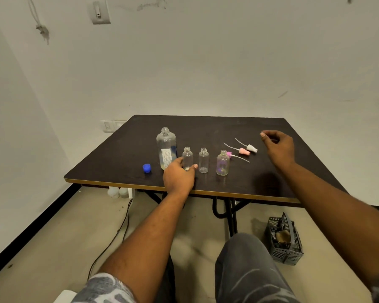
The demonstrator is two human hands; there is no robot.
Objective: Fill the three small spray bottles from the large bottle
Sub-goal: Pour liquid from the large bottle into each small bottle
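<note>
The step in hand looks like steadying the first receiver for pouring. The left hand (178,176) grips the leftmost small bottle (187,158) low down, its fingers (179,161) curled round one side of the base and the thumb on the other. That low grip is sound, since it leaves the narrow neck free. The bottle should be kept upright and pressed onto the tabletop (206,132), because it is light and would tip easily.

The right hand (279,147) hovers above the tabletop well to the right, fingers loosely curled and holding nothing. It is probably the one to fetch the large bottle (166,147), which stands just left of the held bottle, so it will have to cross over the row without knocking it. The pour should be slow, lip close to lip, as both necks are narrow.

The large bottle is clear plastic with a white printed label. It is uncapped, and its blue cap (146,168) lies beside it on the left. Only a shallow pale layer seems to sit at its bottom.

The middle small bottle (203,160) and the rounder right small bottle (223,163) stand open and look empty. The held one shows a faint trace at its base.

Behind the bottles lie a magenta spray head (229,154), a pink spray head (244,151) and a white spray head (251,148), each with its dip tube.
</note>
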